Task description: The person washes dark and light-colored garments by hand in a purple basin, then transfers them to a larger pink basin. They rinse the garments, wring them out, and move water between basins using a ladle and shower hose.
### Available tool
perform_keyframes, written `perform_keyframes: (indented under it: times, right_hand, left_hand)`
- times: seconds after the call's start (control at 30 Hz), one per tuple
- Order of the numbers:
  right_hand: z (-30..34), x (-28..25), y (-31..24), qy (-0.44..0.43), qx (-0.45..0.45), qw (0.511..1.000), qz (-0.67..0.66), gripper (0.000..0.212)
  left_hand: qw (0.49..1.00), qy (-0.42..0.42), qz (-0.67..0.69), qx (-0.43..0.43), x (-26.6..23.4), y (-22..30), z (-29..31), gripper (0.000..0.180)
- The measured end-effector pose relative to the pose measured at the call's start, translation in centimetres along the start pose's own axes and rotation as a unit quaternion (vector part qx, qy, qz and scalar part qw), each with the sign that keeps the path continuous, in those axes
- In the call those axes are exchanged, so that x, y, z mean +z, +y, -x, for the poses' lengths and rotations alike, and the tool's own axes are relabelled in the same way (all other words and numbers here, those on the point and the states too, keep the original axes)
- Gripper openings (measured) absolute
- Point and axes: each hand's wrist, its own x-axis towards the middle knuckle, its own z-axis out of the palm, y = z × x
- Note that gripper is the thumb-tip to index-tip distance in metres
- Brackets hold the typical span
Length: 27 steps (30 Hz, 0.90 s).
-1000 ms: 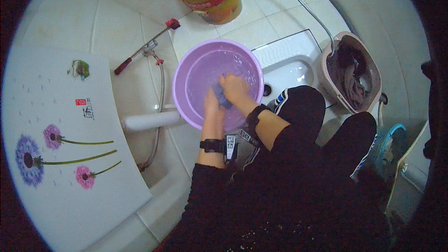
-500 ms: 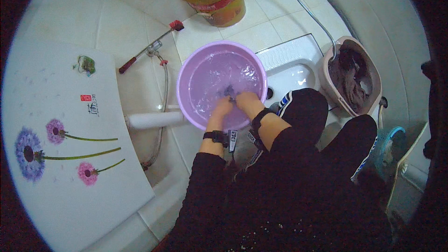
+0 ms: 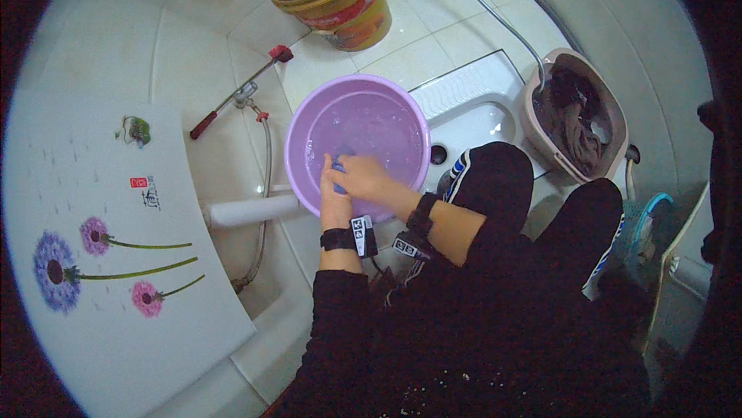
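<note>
At the centre of the frame, both hands have been drawn back to the near rim of the purple basin (image 3: 357,139), the left hand (image 3: 334,190) and right hand (image 3: 363,178) now closed together on a small blue cloth (image 3: 338,174), suggesting scrubbing under way.

A small blue cloth (image 3: 338,173), bunched, lies at the near rim inside the purple basin (image 3: 305,130).

A white tiled floor (image 3: 464,8) fills the upper frame, lit evenly, with a squat toilet (image 3: 483,112) set into it at centre right. At left stands a white panel (image 3: 100,263) printed with purple and pink flowers. A white pipe (image 3: 251,209) and a metal hose (image 3: 267,186) run beside it. A yellow bucket (image 3: 340,0) sits at top centre.
</note>
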Motion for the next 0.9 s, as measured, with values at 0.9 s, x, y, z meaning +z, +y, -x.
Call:
perform_keyframes:
  times: [0.9]
  right_hand:
    - [-1.5, 1.1, 8.9, -0.025, 0.028, 0.962, 0.269, 0.024]
  left_hand:
    - [0.825, -0.013, -0.566, 0.006, -4.5, -7.7, -8.3, 0.051]
